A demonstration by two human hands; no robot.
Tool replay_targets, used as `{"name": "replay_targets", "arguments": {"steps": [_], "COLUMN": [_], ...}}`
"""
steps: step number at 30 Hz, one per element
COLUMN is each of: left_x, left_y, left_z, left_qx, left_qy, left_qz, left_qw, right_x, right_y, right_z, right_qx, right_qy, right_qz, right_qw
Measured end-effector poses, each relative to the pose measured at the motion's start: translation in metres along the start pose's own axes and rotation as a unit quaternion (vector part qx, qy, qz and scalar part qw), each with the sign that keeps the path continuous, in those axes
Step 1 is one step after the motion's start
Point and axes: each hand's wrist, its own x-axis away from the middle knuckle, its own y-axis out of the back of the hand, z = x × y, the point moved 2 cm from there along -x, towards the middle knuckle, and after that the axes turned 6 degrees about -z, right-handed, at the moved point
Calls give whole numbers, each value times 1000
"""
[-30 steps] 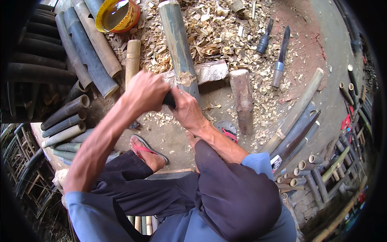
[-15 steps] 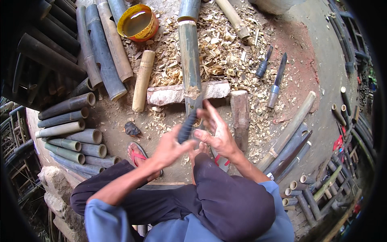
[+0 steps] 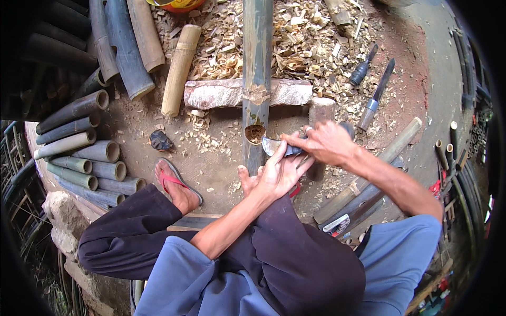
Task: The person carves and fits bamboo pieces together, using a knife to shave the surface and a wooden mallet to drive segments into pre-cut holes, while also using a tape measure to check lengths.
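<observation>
A dark bamboo pole point(image 3: 257, 63) runs away from me, with a cut hole point(image 3: 255, 134) near its close end. Just right of that hole is the bright curved blade of a gouge point(image 3: 271, 146). My right hand point(image 3: 332, 143) is wrapped around its dark handle, which sticks out beyond the fist. My left hand point(image 3: 280, 169) lies lower, palm turned up, its thumb against the blade and its fingers under the tool. My bare foot point(image 3: 246, 179) touches the pole's near part. A pinkish block point(image 3: 211, 94) lies crosswise under the pole.
Wood chips point(image 3: 221, 47) cover the ground ahead. A dark-handled tool point(image 3: 363, 66) and a knife point(image 3: 377, 95) lie at right. Cut bamboo tubes point(image 3: 74, 110) are stacked at left, and a pale bamboo piece point(image 3: 181, 71) lies nearer. More bamboo lengths point(image 3: 369, 171) lie at right.
The gouge's handle has gone from my left hand to my right, which was open before. Both hands have moved right, uncovering the pole's hole. My view has shifted too.
</observation>
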Motion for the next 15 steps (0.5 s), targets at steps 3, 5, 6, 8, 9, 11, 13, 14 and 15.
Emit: {"name": "replay_targets", "arguments": {"steps": [3,5,6,8,9,11,13,14,15], "left_x": [-8,-7,-6,-2,0,2,5,7,10], "left_y": [-8,-13,-17,-25,-28,-32,-33,-32,-32], "left_z": [-4,-5,-9,-12,-14,-19,-23,-26,-30], "left_qx": [80,98,102,77,42,-32,-107,-144,-193], "left_qy": [-38,-41,-33,-29,-31,-34,-15,-8,9], "left_qz": [-33,-89,-119,-178,-199,-238,-264,-277,-279], "left_qw": [996,990,987,981,979,970,958,950,940], "right_x": [-33,-43,-47,-48,-48,-43,-32,-30,-26], "right_y": [28,27,25,21,18,8,-4,-10,-12], "right_z": [-16,-24,-27,-29,-29,-28,-20,-14,-6], "right_qx": [-4,-32,-51,-102,-132,-199,-267,-311,-342], "right_qy": [79,99,103,97,87,54,11,-19,-38], "right_qz": [68,74,88,110,117,110,78,94,83], "right_qw": [995,992,989,984,980,972,961,946,935]}}
